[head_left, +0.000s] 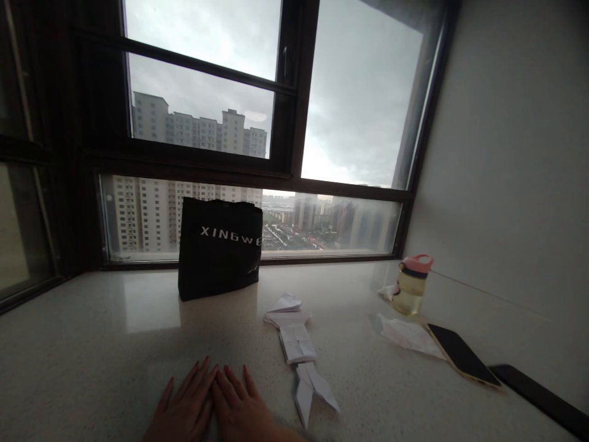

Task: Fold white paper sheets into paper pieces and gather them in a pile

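My left hand [183, 405] lies flat on the pale speckled windowsill [92, 362], its fingers stretched out. Beside it, with fingertips touching it, my right hand [239, 402] also rests flat and holds nothing. Just to the right of my hands is a row of folded white paper. Its far piece [288, 313] has a pointed flap, the middle piece [298, 342] is squarish, and the near piece [313, 390] splits into two pointed legs. Neither hand touches the paper.
A black bag [221, 258] with white lettering stands against the window. At the right are a bottle [411, 288] with a pink lid, a crumpled tissue [409, 334], a dark phone [462, 355] and a long black object [543, 396]. A wall [506, 184] bounds the right side.
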Demonstrator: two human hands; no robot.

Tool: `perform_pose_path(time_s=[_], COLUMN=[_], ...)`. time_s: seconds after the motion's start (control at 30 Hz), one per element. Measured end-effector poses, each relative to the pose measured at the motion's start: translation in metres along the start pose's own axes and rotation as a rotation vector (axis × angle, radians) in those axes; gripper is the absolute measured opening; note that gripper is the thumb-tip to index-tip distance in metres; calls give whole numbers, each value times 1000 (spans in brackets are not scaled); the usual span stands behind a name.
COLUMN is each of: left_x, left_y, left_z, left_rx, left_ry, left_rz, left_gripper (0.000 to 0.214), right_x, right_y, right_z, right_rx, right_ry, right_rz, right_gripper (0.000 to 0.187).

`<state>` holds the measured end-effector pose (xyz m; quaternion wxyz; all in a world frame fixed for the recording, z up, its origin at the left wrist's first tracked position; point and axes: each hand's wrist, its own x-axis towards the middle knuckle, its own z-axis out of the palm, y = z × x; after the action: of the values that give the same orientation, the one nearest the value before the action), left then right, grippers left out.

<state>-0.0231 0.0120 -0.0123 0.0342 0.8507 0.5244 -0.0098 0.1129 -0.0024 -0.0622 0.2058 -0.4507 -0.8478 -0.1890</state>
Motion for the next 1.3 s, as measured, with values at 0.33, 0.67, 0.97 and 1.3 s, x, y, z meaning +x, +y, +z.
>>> perform_pose_path(time_s=[0.33,0.67,0.97,1.3], left_x=[-2,3,4,5], left_y=[-3,-8,-11,-12], left_z=[4,14,15,17], left_rx=[-10,-13,-32,-46], left_ry=[63,74,87,91], left_rz=[43,51,54,74], left_gripper=[45,44,46,45], right_x=[0,0,0,1], right_y=[1,2,3,1], right_z=[18,18,16,10], right_rx=[-31,-35,-55,-34], right_ry=[55,52,66,51], right_rz=[21,17,-6,10], right_gripper=[48,47,47,52])
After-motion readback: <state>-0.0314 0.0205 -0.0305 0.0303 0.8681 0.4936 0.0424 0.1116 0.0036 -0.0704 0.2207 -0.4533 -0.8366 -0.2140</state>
